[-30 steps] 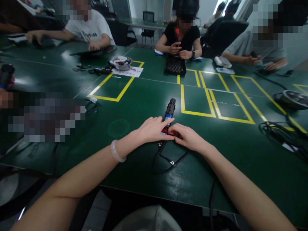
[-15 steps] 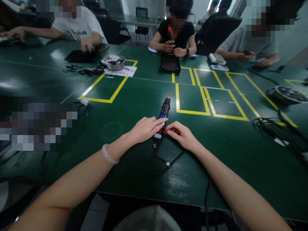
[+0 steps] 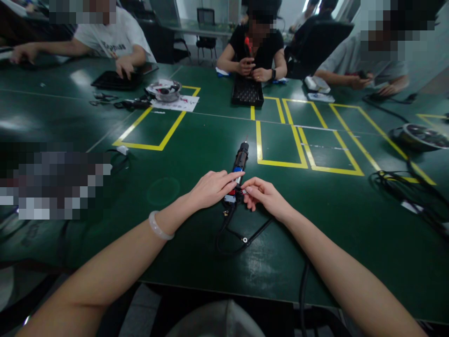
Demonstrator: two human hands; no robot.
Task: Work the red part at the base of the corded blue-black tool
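An electric screwdriver with a black nose, a blue band and a red part lies on the green table, its thin bit pointing away from me. My left hand rests across its body, fingers over it and gripping it against the table. At the red part near its rear, my right hand has thumb and forefinger pinched together. Something small and reddish shows at those fingertips, too small to make out. From the screwdriver's rear a black cable loops towards me, with a small metal ring on a lead beside it.
Yellow tape outlines mark the table ahead. Across it a person handles something above a black tray; others sit on either side. A bowl of parts stands far left, another bowl far right. Coiled black cables lie right.
My right hand's fingers have shifted at the screwdriver's side, and its lower fingers now show curled below the pinch. My left hand and the screwdriver have stayed in place.
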